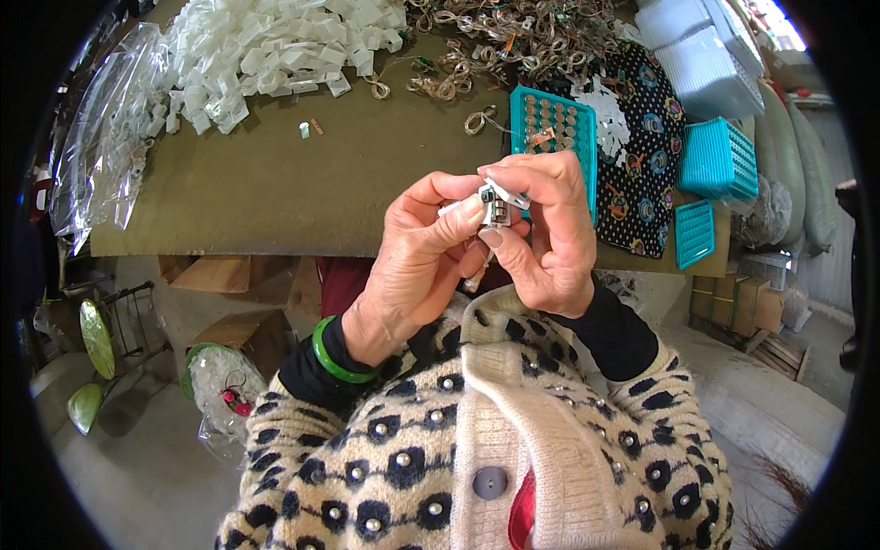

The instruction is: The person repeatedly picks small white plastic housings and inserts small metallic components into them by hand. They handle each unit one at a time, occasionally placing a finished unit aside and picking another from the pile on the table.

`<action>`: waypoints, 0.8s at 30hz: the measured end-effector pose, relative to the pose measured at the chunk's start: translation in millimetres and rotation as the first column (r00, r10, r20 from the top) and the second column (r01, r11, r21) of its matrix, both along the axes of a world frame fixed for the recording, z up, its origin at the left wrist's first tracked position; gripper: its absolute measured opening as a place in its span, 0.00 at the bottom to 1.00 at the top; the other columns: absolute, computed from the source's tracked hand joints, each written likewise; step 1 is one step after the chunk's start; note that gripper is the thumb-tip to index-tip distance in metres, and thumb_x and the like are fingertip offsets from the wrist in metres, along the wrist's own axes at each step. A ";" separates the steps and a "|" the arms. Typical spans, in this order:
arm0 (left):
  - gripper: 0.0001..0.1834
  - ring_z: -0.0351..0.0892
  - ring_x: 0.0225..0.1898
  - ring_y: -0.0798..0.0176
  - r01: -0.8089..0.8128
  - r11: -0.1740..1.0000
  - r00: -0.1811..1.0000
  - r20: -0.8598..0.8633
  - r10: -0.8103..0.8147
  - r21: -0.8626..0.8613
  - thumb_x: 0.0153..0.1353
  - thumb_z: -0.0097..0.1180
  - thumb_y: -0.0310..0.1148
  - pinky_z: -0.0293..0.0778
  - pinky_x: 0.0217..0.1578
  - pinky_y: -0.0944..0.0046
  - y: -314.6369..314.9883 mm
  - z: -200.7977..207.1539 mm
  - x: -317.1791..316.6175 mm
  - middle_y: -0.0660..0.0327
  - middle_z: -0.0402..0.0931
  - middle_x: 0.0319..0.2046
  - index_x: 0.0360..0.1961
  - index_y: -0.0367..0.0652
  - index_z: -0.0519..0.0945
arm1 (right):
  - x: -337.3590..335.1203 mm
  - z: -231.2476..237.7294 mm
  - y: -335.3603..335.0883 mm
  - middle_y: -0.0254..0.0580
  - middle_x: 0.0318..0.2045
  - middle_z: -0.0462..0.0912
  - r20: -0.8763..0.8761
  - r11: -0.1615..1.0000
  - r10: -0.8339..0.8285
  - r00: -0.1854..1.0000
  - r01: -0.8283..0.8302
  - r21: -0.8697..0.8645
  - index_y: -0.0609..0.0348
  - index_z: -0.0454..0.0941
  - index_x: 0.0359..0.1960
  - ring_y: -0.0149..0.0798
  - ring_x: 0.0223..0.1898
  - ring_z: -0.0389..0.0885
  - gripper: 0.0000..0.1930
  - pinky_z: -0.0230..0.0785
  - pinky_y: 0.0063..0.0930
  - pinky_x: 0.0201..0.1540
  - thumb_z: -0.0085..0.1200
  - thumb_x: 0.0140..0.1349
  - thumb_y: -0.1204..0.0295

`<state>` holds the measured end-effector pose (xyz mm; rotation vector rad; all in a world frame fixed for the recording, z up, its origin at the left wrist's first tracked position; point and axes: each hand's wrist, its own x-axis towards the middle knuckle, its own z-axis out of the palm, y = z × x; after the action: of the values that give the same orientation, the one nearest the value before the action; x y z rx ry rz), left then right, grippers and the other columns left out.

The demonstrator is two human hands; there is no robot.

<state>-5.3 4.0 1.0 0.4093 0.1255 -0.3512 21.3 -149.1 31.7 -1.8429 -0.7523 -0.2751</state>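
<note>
Above the table's near edge, both hands hold a small white plastic battery case with its lid raised. Dark and metallic parts show inside it. My left hand pinches its left side, with the thumb on the small parts. My right hand grips the right side, thumb below and fingers over the top. Fingers partly hide the case. A short bundle of wire hangs beneath. Just beyond my right hand lies a teal tray with several round cells and a coil of thin wire beside it.
White plastic pieces are heaped at the far left beside clear plastic bags. Tangled wire coils cover the far middle. At right are a black patterned cloth, small white pieces and stacked teal trays.
</note>
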 end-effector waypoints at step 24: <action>0.09 0.75 0.29 0.72 -0.020 0.984 1.000 -0.001 0.020 -0.179 0.66 0.60 0.36 0.73 0.26 0.74 16.2 -7.1 -13.2 0.62 0.77 0.36 0.40 0.43 0.77 | -15.8 -12.9 41.2 0.47 0.43 0.71 -0.139 0.989 0.039 0.989 -0.018 0.149 0.65 0.74 0.48 0.37 0.42 0.71 0.12 0.67 0.27 0.43 0.57 0.65 0.73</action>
<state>-18.4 20.2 -6.0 0.2302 0.0966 -0.3393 5.5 -108.0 18.8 -1.6914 -0.6420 -0.1744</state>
